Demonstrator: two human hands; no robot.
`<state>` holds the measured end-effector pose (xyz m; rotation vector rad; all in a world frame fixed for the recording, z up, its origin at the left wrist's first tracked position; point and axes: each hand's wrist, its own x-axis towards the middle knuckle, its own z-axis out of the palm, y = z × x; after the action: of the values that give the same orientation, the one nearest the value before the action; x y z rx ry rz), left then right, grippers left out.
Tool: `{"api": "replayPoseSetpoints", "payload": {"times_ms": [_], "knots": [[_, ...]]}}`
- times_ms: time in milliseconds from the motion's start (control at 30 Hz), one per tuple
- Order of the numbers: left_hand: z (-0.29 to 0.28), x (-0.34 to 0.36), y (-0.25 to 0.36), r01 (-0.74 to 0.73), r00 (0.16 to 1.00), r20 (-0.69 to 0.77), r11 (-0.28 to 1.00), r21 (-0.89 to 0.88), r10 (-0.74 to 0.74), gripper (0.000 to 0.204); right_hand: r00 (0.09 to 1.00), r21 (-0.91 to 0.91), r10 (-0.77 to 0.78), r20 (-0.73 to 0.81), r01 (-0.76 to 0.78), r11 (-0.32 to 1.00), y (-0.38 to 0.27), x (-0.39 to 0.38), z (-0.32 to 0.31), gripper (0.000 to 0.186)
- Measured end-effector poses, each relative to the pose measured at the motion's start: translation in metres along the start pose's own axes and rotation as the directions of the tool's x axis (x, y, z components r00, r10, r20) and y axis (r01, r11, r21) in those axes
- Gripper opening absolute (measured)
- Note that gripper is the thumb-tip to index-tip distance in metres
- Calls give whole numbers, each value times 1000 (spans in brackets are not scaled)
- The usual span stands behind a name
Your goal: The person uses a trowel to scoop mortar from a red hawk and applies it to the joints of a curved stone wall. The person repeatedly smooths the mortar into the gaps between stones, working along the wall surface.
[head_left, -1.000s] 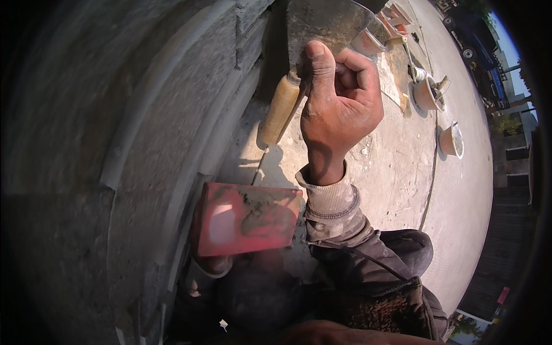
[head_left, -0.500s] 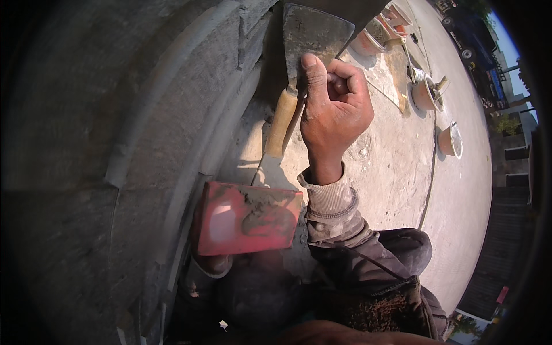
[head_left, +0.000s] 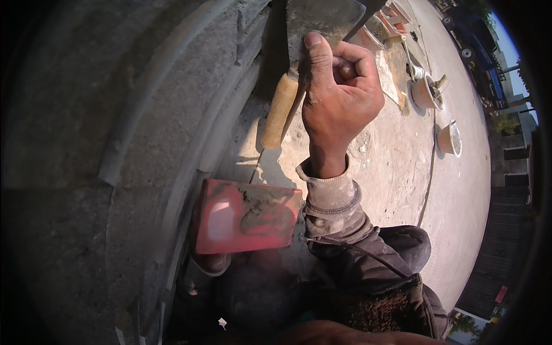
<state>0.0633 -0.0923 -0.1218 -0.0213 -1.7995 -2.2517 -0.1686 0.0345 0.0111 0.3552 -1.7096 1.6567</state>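
My right hand (head_left: pixel 342 95) comes up from the lower right in a dusty sleeve. Its thumb presses on the flat metal blade of a wide scraper (head_left: pixel 322 20), and the other fingers curl in beside the blade. The scraper's wooden handle (head_left: pixel 280 112) points down toward me, outside the grip. Below it is a red rectangular board (head_left: pixel 218 221) smeared with wet grey mortar. What holds this board up is hidden. My left hand does not show.
A grey stone or concrete wall with ledges (head_left: pixel 155 144) rises close on the left. At the upper right, several tubs, including an orange one (head_left: pixel 424 93) and a small pale one (head_left: pixel 447 140), stand on the concrete floor (head_left: pixel 391 167). A dark vehicle (head_left: pixel 468 49) is farther off.
My right hand and the scraper have moved a little up and to the right, so the blade's top leaves the picture. The red board has shifted very slightly up.
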Motion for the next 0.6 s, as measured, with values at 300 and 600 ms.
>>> {"api": "replayPoseSetpoints", "payload": {"times_ms": [300, 600], "knots": [[2, 9, -1, -36, 999, 24, 999, 32, 36, 59, 1000, -4, 16, 6, -16, 1000, 3, -9, -10, 17], [2, 5, 3, 6, 1000, 24, 996, -87, -4, 67, 999, 16, 38, 26, -38, 999, 0, -1, 0, 20]]}}
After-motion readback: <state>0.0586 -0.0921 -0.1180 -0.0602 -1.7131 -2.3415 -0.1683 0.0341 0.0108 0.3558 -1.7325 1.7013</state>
